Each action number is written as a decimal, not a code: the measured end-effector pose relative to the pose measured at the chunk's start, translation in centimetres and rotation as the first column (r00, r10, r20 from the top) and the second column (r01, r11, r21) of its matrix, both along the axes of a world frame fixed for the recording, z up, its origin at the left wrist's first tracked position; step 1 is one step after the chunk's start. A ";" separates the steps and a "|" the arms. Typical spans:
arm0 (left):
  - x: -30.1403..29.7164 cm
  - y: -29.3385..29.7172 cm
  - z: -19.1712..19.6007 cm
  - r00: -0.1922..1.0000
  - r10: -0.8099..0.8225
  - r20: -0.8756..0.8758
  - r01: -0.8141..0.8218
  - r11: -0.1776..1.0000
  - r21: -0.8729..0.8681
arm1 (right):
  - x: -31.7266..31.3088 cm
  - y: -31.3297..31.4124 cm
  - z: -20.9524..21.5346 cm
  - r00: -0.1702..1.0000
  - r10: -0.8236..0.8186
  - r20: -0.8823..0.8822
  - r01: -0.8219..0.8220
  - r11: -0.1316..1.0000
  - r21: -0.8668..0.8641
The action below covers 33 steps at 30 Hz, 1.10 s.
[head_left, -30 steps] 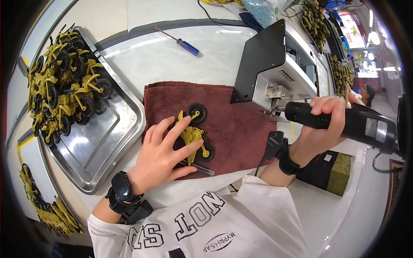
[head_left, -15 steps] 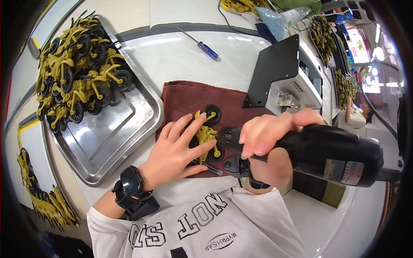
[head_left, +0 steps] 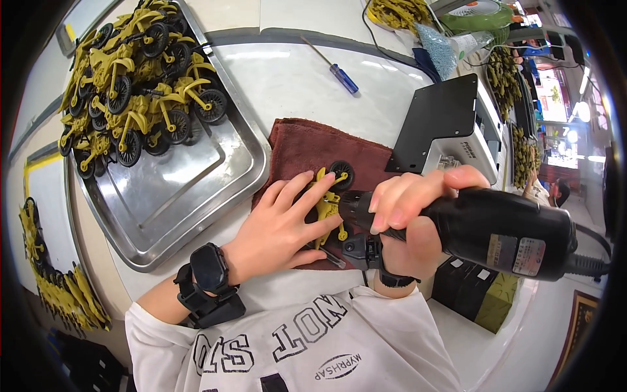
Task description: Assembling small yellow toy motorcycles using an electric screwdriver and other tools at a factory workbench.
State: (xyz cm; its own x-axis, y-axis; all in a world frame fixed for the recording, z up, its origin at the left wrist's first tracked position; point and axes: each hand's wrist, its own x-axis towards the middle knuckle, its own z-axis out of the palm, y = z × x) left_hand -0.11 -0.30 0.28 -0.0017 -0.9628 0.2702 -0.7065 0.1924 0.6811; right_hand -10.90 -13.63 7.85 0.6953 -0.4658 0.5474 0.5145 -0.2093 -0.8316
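Observation:
A yellow toy motorcycle with black wheels lies on a dark red cloth. My left hand presses flat on it, fingers spread over its body. My right hand is wrapped around a black electric screwdriver, whose tip sits against the toy just right of my left fingers. The toy's lower part is hidden under both hands.
A steel tray at the left holds several finished yellow motorcycles. A blue-handled screwdriver lies on the white table behind the cloth. A black and white machine box stands at the right. More yellow toys lie at the lower left.
My right hand has brought the electric screwdriver from beside the machine box down and left onto the toy. My left hand has stayed on the motorcycle.

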 end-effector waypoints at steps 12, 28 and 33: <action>-0.1 -0.1 -0.1 1.000 0.019 -0.008 -0.019 1.000 -0.012 | 0.8 -0.6 -0.5 0.995 0.027 -0.098 -0.036 0.995 -0.093; -0.5 -0.9 0.4 0.995 0.000 0.099 -0.004 0.999 0.039 | -4.6 -2.0 5.7 0.932 -0.361 0.018 0.358 0.914 -0.192; -0.8 -0.6 0.0 0.992 0.010 0.123 -0.015 0.999 0.036 | -8.8 -7.0 7.7 0.713 -0.691 0.115 0.700 0.698 -0.148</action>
